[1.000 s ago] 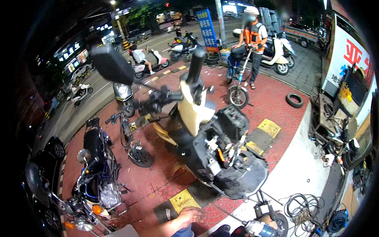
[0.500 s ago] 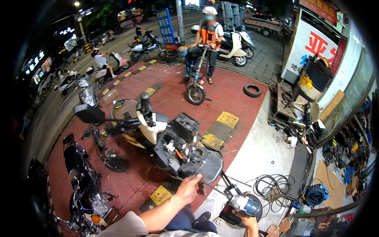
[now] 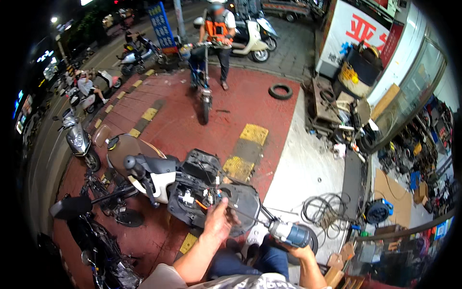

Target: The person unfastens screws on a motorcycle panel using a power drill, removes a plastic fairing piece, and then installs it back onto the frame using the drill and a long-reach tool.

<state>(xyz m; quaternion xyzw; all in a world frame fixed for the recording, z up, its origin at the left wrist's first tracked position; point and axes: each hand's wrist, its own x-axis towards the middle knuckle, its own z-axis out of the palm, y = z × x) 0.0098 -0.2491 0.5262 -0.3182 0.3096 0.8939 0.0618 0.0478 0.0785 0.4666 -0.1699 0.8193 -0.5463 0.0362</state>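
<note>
My right hand (image 3: 301,251) grips a blue-grey cordless drill (image 3: 288,233) fitted with a long thin bit (image 3: 250,214), which points left over the scooter. Beside the bit's far end, my left hand (image 3: 219,222) has its thumb raised and its fingers curled; what they pinch, if anything, is too small to make out. Below and beyond my hands stands a scooter (image 3: 166,180) with its body cover off. Loose wires, white connectors and an orange cable (image 3: 201,204) show in its opened dark housing (image 3: 183,212).
A coiled black cable (image 3: 327,212) lies on the pale floor at right, near a blue-black reel (image 3: 378,211). Ahead, a person in an orange vest (image 3: 217,31) holds a small bike (image 3: 204,82). A loose tyre (image 3: 280,90) lies farther off. A motorcycle (image 3: 103,245) stands at left.
My view has shifted, and the drill and both hands have moved in over the scooter's opened housing. The person ahead has turned the small bike's front wheel toward me.
</note>
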